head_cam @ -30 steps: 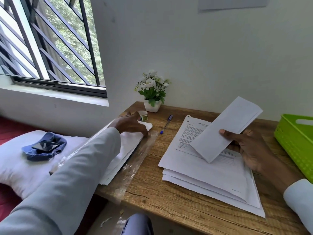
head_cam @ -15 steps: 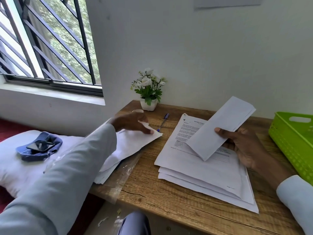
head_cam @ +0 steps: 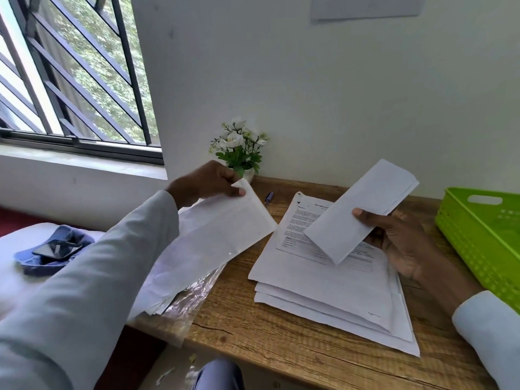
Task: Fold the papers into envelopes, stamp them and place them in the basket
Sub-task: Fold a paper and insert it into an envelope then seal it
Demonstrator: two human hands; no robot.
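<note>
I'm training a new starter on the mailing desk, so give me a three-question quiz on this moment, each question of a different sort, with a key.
1. True or false: the left hand holds a white envelope by its far corner, raised off the pile of envelopes.
2. What does the right hand have in its grip? A) a pen B) a folded paper C) the flower pot
3. Fill in: the green basket stands at the ____ end of the desk, from the person's side.

Key: 1 true. 2 B. 3 right.
</note>
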